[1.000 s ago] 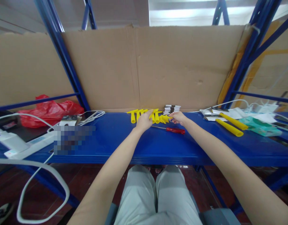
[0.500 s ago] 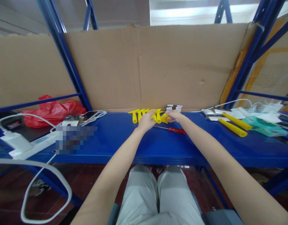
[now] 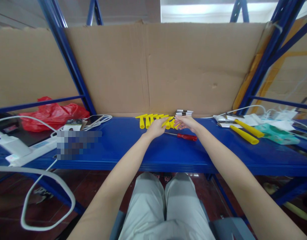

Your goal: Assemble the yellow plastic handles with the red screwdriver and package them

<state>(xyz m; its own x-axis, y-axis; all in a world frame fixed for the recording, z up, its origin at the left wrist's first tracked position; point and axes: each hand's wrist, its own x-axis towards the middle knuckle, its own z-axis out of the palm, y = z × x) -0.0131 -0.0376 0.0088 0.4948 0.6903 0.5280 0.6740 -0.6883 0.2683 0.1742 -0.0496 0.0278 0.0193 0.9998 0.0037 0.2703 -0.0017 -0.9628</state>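
A row of yellow T-shaped pieces with hollow round handles point(image 3: 142, 122) lies along the back of the blue shelf. My left hand point(image 3: 157, 129) is closed around a yellow piece point(image 3: 165, 122) at the right part of this row. Close beside it, my right hand point(image 3: 187, 123) has its fingers bent together at the tip of that piece, over smaller yellow parts point(image 3: 172, 124). Whatever the right fingertips pinch is too small to make out. Just in front of both hands lies a screwdriver with a red handle point(image 3: 187, 137), its shaft pointing left.
Behind my right hand sits a stack of small black-and-white packets point(image 3: 183, 112). Two yellow tubes point(image 3: 244, 134) and a green packet point(image 3: 277, 133) lie at the right. A red plastic bag point(image 3: 53, 115) and a white power strip point(image 3: 34, 153) with cables are at the left. Cardboard point(image 3: 193, 66) stands behind.
My two hands have come closer together, the right one shifting left toward the yellow piece in the left. The whole view has tilted slightly. The screwdriver stays in place.
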